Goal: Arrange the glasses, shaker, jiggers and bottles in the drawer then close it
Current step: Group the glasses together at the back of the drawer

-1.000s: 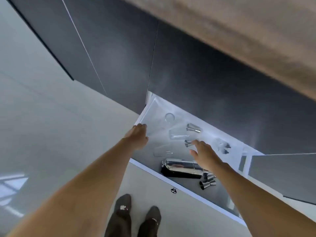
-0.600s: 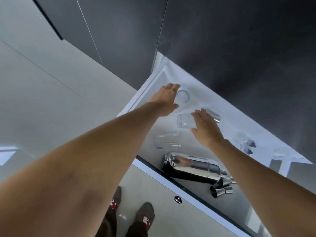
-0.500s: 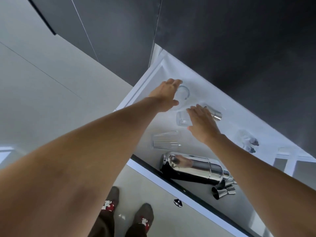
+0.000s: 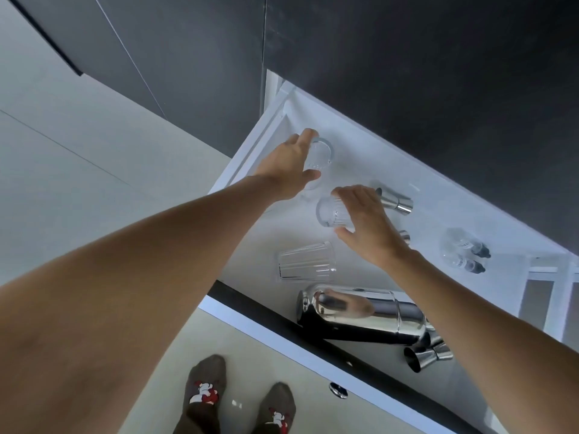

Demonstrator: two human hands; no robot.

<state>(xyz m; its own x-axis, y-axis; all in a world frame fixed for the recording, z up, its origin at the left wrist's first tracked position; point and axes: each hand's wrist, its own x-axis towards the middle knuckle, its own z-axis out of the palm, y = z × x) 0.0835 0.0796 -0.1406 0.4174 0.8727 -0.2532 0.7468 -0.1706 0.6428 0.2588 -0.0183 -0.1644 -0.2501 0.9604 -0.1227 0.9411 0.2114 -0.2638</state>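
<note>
The white drawer [image 4: 250,151] stands pulled out below dark cabinet fronts. My left hand [image 4: 289,166] wraps around a clear glass [image 4: 321,151] at the drawer's far left corner. My right hand [image 4: 366,223] grips a second ribbed glass [image 4: 329,213] lying beside it. A third glass [image 4: 305,261] lies on its side nearer the front. The steel shaker [image 4: 360,314] lies along the front wall, with steel jiggers [image 4: 427,355] at its right end. Another jigger [image 4: 394,200] lies behind my right hand. Two small dark-capped bottles [image 4: 466,253] lie further right.
The drawer front [image 4: 282,349] carries a small metal knob [image 4: 338,389]. My two feet in patterned socks [image 4: 238,399] stand on the pale floor just before it. A white frame [image 4: 557,286] shows at the drawer's right end.
Both hands reached deeper into the drawer. My left hand closed around the corner glass and my right hand closed on the ribbed glass beside it.
</note>
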